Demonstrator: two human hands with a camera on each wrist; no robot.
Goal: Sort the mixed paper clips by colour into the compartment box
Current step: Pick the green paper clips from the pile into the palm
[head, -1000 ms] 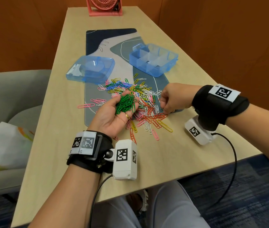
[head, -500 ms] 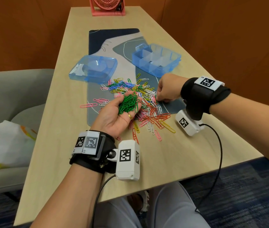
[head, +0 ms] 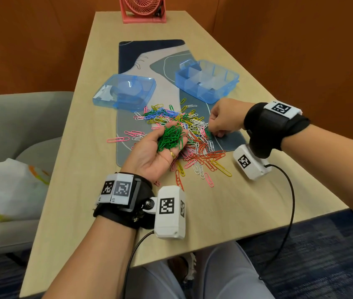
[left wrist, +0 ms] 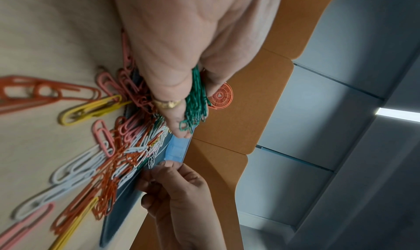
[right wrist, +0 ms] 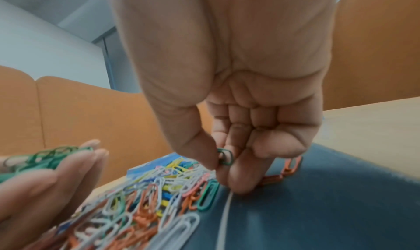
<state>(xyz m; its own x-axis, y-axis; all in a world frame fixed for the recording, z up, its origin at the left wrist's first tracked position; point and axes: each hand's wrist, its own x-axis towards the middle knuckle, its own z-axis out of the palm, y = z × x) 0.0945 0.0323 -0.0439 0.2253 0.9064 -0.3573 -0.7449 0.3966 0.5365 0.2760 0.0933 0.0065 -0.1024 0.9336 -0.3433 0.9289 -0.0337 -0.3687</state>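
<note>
A heap of mixed coloured paper clips (head: pixel 192 134) lies on the desk mat. My left hand (head: pixel 160 152), palm up and cupped at the heap's left side, holds a bunch of green clips (head: pixel 170 138) (left wrist: pixel 196 99). At the heap's right edge my right hand (head: pixel 223 119) has its fingers curled down, and thumb and forefinger pinch a green clip (right wrist: pixel 225 156). Another green clip (right wrist: pixel 208 194) lies on the mat just below those fingers. The blue compartment box (head: pixel 206 83) stands open behind the heap on the right; its compartments look bare.
The box's blue lid (head: pixel 126 92) lies at the back left of the heap. A pink fan (head: pixel 143 9) stands at the table's far end. Stray pink clips (head: pixel 126 137) lie left of the mat. Table edge runs close on the right.
My right hand has moved away from me along the heap's right edge and now pinches a green clip. The left hand stays cupped with its green bunch.
</note>
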